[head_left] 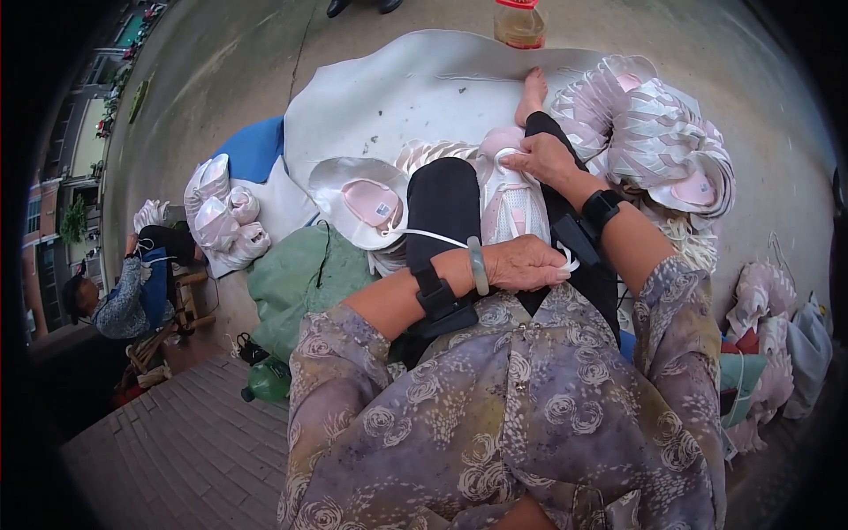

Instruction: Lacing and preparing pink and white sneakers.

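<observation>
White lace (433, 235) pinched, hands (527, 263) curl inward at the shoe (515, 201).

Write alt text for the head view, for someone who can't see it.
The left hand holds a white lace while the right hand is on a pink-and-white shoe upper between black-clad legs. Stacked similar uppers lie to the right.

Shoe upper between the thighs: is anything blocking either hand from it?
Nothing visible blocks the right hand, which is on the shoe upper. The left hand, gripping a white lace, covers its near end in this view; contact there is unclear. A lace strand crosses the left thigh, not the visible upper.
</observation>
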`<state>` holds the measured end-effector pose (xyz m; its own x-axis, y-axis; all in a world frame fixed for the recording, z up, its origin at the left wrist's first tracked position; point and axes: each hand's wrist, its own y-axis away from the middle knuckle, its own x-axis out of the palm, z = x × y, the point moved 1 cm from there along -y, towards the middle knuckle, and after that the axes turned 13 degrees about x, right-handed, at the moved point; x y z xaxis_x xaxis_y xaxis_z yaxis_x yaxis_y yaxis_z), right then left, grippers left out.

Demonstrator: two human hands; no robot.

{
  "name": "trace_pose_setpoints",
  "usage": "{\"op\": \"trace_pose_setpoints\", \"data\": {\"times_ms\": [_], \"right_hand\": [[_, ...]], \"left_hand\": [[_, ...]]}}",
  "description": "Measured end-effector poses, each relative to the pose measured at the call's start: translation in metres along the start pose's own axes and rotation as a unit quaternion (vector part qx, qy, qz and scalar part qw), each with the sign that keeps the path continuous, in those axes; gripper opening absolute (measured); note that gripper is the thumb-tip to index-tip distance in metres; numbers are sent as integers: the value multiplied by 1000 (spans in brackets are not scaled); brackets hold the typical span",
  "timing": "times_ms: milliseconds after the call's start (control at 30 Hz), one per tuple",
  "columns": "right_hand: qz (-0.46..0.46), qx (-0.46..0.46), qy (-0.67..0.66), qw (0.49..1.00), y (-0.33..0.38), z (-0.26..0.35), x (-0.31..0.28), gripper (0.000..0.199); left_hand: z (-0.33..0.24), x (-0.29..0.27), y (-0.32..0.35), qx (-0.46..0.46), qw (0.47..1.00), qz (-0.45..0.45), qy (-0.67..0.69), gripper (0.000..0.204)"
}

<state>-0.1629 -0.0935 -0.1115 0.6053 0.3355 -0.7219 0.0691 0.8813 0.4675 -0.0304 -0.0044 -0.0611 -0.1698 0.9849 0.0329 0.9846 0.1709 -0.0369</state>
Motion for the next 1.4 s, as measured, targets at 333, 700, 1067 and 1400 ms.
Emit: {"op": "trace_pose_setpoints", "data": {"times_ms": [333,700,1067,1400], "right_hand": [[88,77,-42,992,-8,-9,12,44],[82,-37,-342,935,29,-29,-2,26],[196,-43,-350,915,64,-7,6,11],[190,72,-282,938,62,-2,15,13]], "left_hand": [[-47,-7,-11,105,993,-9,-54,29],[-56,3,-6,75,984,31,-157,29],[-53,24,-17,167,962,20,-217,24],[-54,29,-12,184,951,4,-251,23]]}}
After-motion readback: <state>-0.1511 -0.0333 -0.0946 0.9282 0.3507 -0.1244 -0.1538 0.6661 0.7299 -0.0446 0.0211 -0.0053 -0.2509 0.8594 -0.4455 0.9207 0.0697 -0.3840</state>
